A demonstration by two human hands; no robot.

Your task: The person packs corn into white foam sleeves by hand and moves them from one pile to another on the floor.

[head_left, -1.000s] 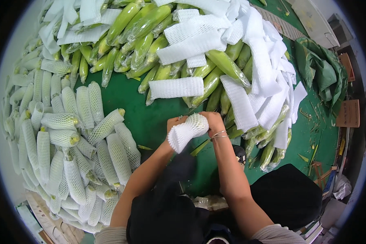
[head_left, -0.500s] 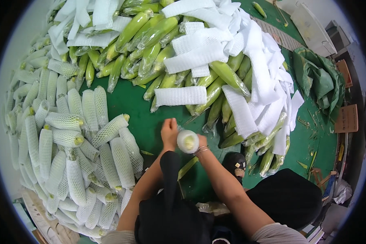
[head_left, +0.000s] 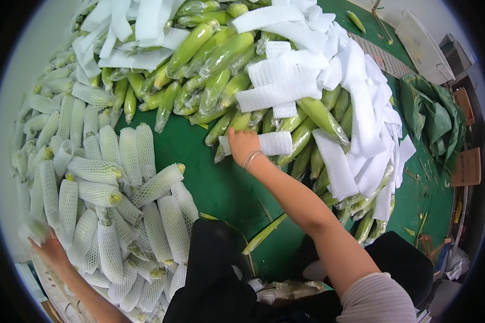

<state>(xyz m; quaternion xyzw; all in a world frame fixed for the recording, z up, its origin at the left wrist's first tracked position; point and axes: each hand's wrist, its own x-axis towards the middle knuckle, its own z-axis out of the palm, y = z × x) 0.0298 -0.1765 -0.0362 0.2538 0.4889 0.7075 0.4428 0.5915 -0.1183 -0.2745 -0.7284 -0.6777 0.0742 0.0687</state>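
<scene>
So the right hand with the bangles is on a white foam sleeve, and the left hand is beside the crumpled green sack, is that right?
Not quite: the left hand is by the pile of foam-netted cobs at the far left, not beside the crumpled green sack, as the head view shows. The rest stands.

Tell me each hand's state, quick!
Left hand: at a blurred corn cob; grip unclear.
Right hand: on a white foam sleeve; cannot tell if closed.
</scene>
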